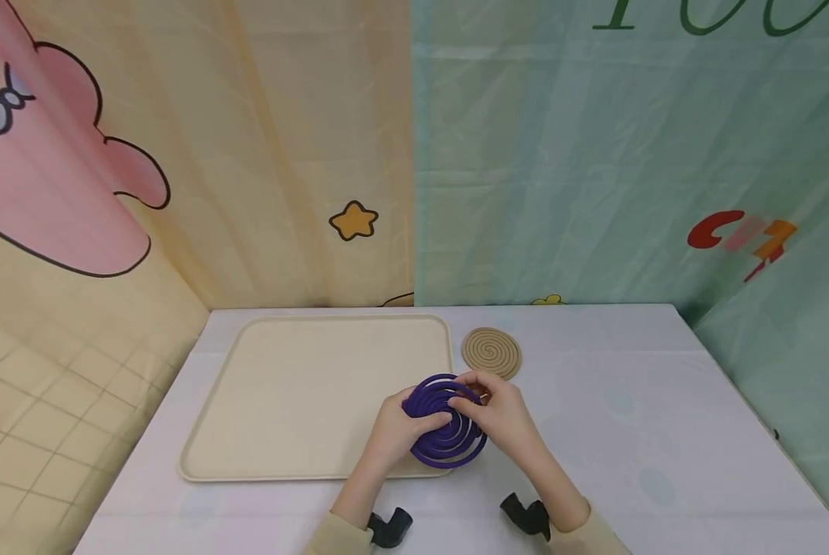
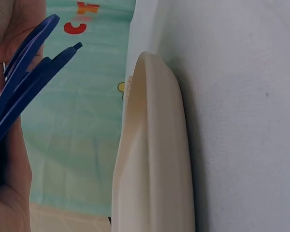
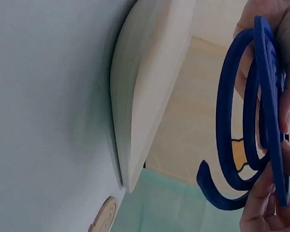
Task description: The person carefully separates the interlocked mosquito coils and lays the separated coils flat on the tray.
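A purple spiral coil (image 1: 449, 455), bluer in the wrist views, is held up over the right front corner of the cream tray (image 1: 303, 408). My left hand (image 1: 395, 428) grips its left side, thumb lying across the top face. At the upper right my right hand (image 1: 500, 408) pinches the outer rings between thumb and fingers. From the right wrist, the rings of the coil (image 3: 224, 106) stand apart from each other, and one loose end curls away below. Just behind the hands, a tan spiral disc (image 1: 490, 351) lies flat on the table.
The tray's raised rim (image 2: 169, 145) shows close up in the left wrist view. A white cloth covers the table (image 1: 629, 432). Printed curtains (image 1: 560, 177) hang behind it. Black wrist mounts (image 1: 389, 528) sit on both wrists.
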A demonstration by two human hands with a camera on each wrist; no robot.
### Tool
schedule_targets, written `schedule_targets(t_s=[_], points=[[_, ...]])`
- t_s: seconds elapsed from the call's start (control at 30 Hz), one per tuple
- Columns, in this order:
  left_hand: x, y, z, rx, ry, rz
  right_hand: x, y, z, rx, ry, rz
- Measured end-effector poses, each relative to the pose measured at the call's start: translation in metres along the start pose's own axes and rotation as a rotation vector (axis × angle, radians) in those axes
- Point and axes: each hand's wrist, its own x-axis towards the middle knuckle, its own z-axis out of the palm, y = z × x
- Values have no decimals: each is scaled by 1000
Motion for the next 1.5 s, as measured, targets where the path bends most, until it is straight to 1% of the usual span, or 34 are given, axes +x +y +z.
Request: schedule_targets(t_s=[0.03, 0.1, 0.2, 0.27, 0.33, 0.43, 0.5, 0.63, 0.73, 0.77, 0.8, 0.9, 1.0, 1.07, 1.13, 1.2, 1.27, 1.3, 1.37, 1.47, 1.5], points=[[0, 0, 0, 3, -6, -1, 0, 0, -1, -12, -6, -10], [0, 0, 0, -4, 4, -17, 1, -1, -1, 2, -12, 3], [-1, 0, 3, -43, 51, -45, 3, 1, -1, 63, 3, 62], [-2, -1, 9, -120, 92, -74, 4, 2, 0, 126, 30, 114], [-4, -1, 16, -236, 144, -100, 5, 4, 2, 193, 61, 159], [-5, -1, 26, -396, 225, -141, 5, 7, 5, 282, 99, 197], [-6, -1, 30, -463, 270, -151, 4, 8, 8, 329, 114, 204], [-6, 0, 33, -515, 332, -156, 3, 9, 14, 391, 133, 207], [-5, 0, 31, -488, 355, -139, 3, 9, 16, 413, 129, 211], [-4, 0, 30, -473, 352, -131, 4, 9, 16, 418, 124, 215], [-4, 0, 28, -437, 350, -123, 4, 9, 15, 418, 114, 215], [-3, -1, 22, -306, 307, -92, 5, 8, 12, 358, 75, 209], [-2, -1, 14, -168, 230, -64, 6, 6, 6, 238, 14, 177], [-1, -2, 9, -96, 154, -49, 6, 4, 2, 148, -31, 138], [-1, -3, 5, -55, 74, -39, 7, 2, -3, 87, -89, 83], [0, -3, 3, -35, 1, -29, 8, 0, -6, 41, -148, 25], [0, -4, 2, -33, -50, -16, 9, 0, -8, 20, -196, -21], [1, -4, 2, -44, -64, -19, 10, 0, -9, 18, -213, -32], [1, -3, 2, -58, -70, -23, 11, 1, -9, 21, -225, -33], [2, -3, 2, -82, -41, -52, 13, 4, -7, 66, -198, 19], [2, -3, 2, -108, -34, -65, 13, 5, -6, 84, -182, 43]])
